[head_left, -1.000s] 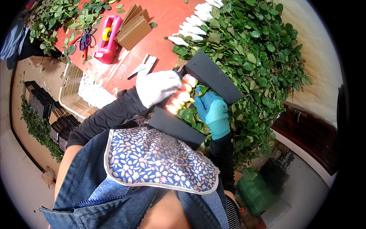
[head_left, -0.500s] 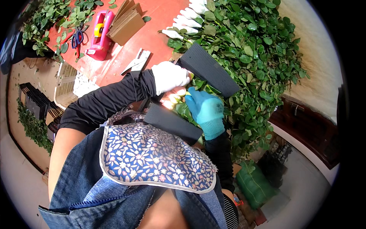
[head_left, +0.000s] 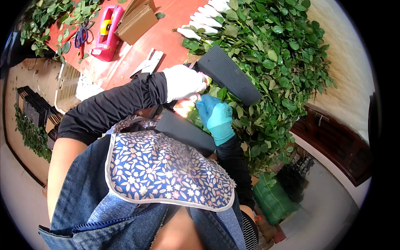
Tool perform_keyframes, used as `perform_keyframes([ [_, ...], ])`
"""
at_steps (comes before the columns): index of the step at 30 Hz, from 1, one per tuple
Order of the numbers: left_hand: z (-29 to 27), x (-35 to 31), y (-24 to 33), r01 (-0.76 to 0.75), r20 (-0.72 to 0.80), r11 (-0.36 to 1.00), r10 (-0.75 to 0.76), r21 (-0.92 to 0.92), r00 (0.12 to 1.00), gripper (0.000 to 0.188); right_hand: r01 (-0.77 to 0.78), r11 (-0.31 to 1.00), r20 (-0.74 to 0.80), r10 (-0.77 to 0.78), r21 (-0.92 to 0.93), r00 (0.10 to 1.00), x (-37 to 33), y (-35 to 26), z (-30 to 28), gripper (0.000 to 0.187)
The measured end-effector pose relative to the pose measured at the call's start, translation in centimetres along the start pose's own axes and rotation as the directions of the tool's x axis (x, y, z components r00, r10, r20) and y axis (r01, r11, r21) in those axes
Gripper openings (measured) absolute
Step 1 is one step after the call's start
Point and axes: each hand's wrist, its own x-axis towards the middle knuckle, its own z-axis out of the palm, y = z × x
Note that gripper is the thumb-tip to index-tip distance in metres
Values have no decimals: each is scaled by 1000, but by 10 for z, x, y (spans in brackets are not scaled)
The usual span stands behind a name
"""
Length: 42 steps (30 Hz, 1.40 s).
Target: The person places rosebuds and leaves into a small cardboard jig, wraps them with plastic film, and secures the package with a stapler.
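Note:
Pale pink and cream roses (head_left: 182, 108) lie between two dark ribbed panels, the far panel (head_left: 228, 75) and the near panel (head_left: 183, 130). My left hand (head_left: 185, 83), in a white glove, curls over the rose heads, and a pink bud shows past its fingers. Its fingertips are mostly hidden. Beside it my right hand (head_left: 216, 114), in a teal glove, has its fingers pressed together at the neck of a rose, just above the leaves. The exact grip is partly covered by the glove.
Leafy rose stems (head_left: 275, 62) are heaped at the right, with white-wrapped heads (head_left: 202, 25) at their far-left end. On the red table (head_left: 166, 37) are a pink tape dispenser (head_left: 107, 35), cardboard sheets (head_left: 135, 25), scissors (head_left: 81, 37) and a white-and-metal tool (head_left: 148, 62).
My right hand has moved a little left, closer to the rose heads and my left hand, its fingers drawn in. The left hand has shifted only slightly.

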Motion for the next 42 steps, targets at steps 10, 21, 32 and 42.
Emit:
perform_keyframes([
  [10, -7, -4, 15, 259, 135, 957, -242, -131, 961, 19, 66, 994, 128, -78, 93, 989, -6, -15, -2, 24],
  [21, -11, -88, 6, 74, -88, 953, -104, -295, 991, 21, -210, 938, 317, 118, 275, 941, 7, -30, -23, 15],
  [32, 36, -30, 8, -371, -159, 892, 340, -259, 927, 12, -272, 932, 359, 175, 239, 917, -4, -20, -12, 24],
  [42, 29, -27, 9, -283, 53, 918, 308, -277, 950, 10, -187, 920, 245, 104, 345, 964, 5, -17, -22, 13],
])
